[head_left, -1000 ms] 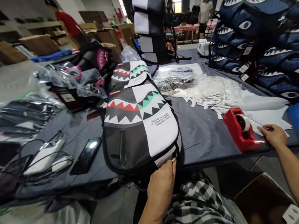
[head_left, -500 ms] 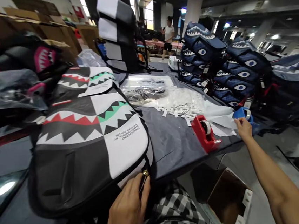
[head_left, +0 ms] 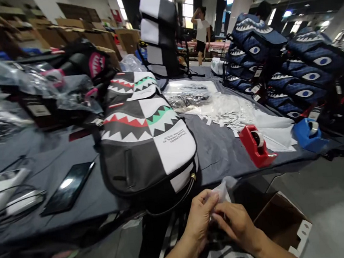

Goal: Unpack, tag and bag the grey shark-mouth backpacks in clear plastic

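My left hand [head_left: 199, 215] and my right hand [head_left: 238, 220] meet low in front of my lap. Both are closed, fingers pinching a thin white translucent sheet [head_left: 225, 189] that sticks up between them; whether it is paper or plastic I cannot tell. Just beyond them lies a black-and-white backpack [head_left: 142, 158] with a red-and-green shark-teeth print. Its gold zipper pull [head_left: 193, 177] hangs at the near right corner, apart from my hands. On the right of the table stand a red tape dispenser [head_left: 255, 149] and a blue tape dispenser [head_left: 309, 136].
White sheets [head_left: 277, 129] and a heap of small white slips [head_left: 229, 113] lie mid-table. Navy shark-face backpacks [head_left: 310, 77] are stacked at right, checkered ones [head_left: 158, 33] at the back. A phone [head_left: 69, 187] rests at left. An open cardboard box [head_left: 281, 224] sits below the edge.
My left hand has left the zipper pull, and my right hand has come back from beside the blue dispenser. Both now hold the white sheet together. The view has swung left.
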### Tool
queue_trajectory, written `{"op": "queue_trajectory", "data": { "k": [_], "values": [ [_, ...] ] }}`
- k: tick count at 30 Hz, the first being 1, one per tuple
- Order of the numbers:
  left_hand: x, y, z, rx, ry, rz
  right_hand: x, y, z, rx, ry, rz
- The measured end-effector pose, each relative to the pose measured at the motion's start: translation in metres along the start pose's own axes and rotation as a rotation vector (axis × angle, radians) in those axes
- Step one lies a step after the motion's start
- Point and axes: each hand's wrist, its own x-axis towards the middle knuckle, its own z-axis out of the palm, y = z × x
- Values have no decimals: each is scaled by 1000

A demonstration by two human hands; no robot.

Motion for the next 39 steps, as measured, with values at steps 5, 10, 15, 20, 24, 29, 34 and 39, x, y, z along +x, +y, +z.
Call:
{"op": "queue_trajectory", "data": {
  "k": [5, 10, 15, 20, 24, 29, 34, 39],
  "values": [
    [-37, 19, -40, 682, -25, 489, 47, 6, -19, 153, -156, -168],
    [-79, 49, -61, 1082, 54, 794, 69, 23, 6, 251, -420, -176],
    [-100, 53, -95, 1088, 336, 788, 61, 31, 25, 325, -423, 33],
    [-90, 45, -133, 957, 570, 616, 71, 23, 19, 307, -338, -7],
    [-66, 49, -152, 624, 656, 466, 74, 20, 26, 315, -257, 8],
    [-60, 53, -148, 626, 849, 583, 74, 20, 32, 319, -195, 37],
    [-79, 38, -100, 1084, 1056, 1168, 76, 19, 29, 320, -166, -2],
    [-65, 23, -76, 1269, 747, 1228, 70, 21, 30, 307, -187, 27]
  ]
}}
